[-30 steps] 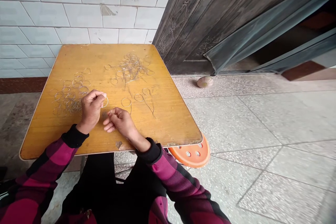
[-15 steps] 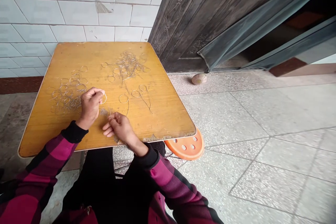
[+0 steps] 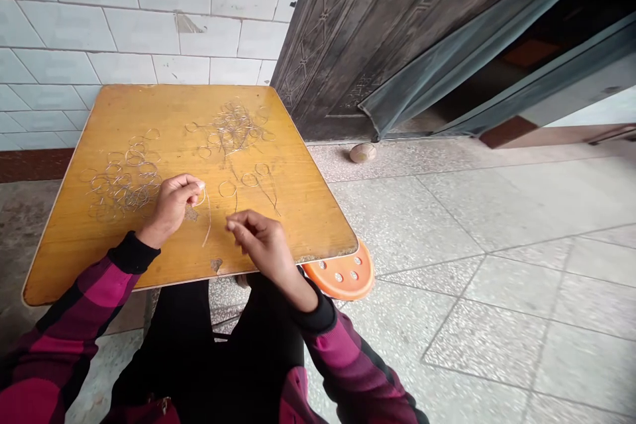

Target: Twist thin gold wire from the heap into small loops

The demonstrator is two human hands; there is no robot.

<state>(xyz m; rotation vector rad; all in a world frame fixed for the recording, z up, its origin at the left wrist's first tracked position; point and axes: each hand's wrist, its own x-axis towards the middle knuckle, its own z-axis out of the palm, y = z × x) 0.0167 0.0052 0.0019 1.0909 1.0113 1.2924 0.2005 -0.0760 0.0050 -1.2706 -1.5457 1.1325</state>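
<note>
On the small wooden table (image 3: 149, 258), my left hand (image 3: 171, 207) pinches a thin wire loop (image 3: 205, 209) whose tail hangs down to the tabletop. Left of that hand lies a pile of finished wire rings (image 3: 122, 179). My right hand (image 3: 261, 242) hovers over the table's near edge with its fingers curled together; I cannot see anything in them. A tangled heap of wire pieces (image 3: 233, 127) lies at the far middle of the table. A few single loops with tails (image 3: 253, 180) lie between the heap and my hands.
An orange plastic stool (image 3: 342, 275) pokes out under the table's near right corner. White tiled wall behind, a dark metal door (image 3: 397, 26) to the right. A small round object (image 3: 362, 153) lies on the floor by the door. Terrazzo floor stretches right.
My right hand let go of the wire's tail and moved right, away from my left hand. The wire's tail now hangs from the left hand's pinch. The view shifted slightly left.
</note>
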